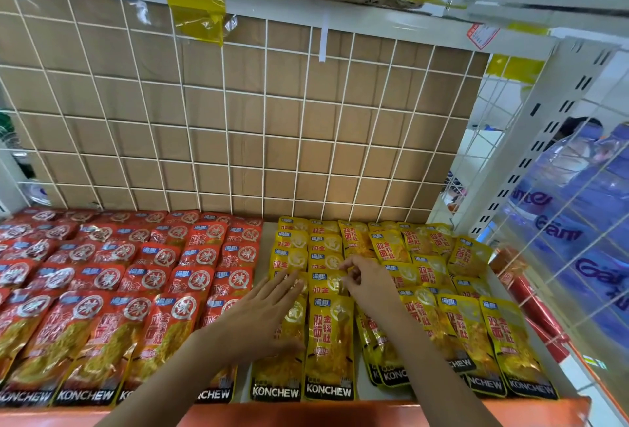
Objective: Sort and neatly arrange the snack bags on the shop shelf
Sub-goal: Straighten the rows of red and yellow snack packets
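Note:
Red snack bags [102,290] fill the left half of the shelf in overlapping rows. Yellow snack bags [425,273] fill the right half, also overlapping. My left hand [269,304] lies flat, fingers together, on the leftmost column of yellow bags, covering part of a front bag [277,368]. My right hand [364,280] is curled over the second yellow column, fingertips pinching the top edge of a yellow bag [328,282] in the middle row. The front yellow bag [329,348] between my forearms lies straight.
A white wire grid with brown cardboard [238,120] backs the shelf. An orange front lip [306,409] edges it. On the right a wire side panel [561,222] holds blue packages behind it, and a red roll [531,300] lies along it.

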The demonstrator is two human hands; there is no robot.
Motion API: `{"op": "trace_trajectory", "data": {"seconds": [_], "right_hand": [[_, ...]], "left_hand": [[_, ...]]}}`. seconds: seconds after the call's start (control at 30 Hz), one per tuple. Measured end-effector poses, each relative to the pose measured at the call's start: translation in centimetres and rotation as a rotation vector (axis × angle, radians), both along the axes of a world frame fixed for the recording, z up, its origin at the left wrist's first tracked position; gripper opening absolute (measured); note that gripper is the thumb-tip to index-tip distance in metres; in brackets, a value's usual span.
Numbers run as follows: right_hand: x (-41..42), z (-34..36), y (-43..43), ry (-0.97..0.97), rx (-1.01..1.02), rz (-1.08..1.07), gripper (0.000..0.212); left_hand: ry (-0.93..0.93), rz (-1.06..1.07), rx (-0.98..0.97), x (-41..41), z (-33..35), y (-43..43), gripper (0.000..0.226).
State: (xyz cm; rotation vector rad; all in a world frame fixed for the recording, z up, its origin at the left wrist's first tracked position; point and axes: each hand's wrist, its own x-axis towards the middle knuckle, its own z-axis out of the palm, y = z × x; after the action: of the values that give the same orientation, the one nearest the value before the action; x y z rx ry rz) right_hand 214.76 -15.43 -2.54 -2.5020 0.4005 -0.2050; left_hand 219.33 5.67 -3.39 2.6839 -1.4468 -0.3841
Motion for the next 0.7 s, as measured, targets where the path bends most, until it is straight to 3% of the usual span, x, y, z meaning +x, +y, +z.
{"op": "trace_trajectory", "data": {"seconds": [0.13,0.23,0.3,0.7], "right_hand": [[-0.8,0.3,0.2,-0.069,-0.1,0.007,0.013],[-1.5,0.7,0.3,-0.029,-0.176,0.05,0.012],[-1.9,0.9,0.4,0.031,-0.207,0.092,0.014],[-1.8,0.8,1.5,0.067,-0.203,0.134,0.02]], "left_hand": [[0.031,0.109,-0.125,0.0,0.8,-0.3,0.095],[-0.027,0.247,-0.241,0.9,1.2,-0.3,0.057],[-0.023,0.316,-0.309,1.6,1.3,-0.3,0.047],[0.002,0.372,-0.355,2.2,2.1,-0.5,0.036]]}}
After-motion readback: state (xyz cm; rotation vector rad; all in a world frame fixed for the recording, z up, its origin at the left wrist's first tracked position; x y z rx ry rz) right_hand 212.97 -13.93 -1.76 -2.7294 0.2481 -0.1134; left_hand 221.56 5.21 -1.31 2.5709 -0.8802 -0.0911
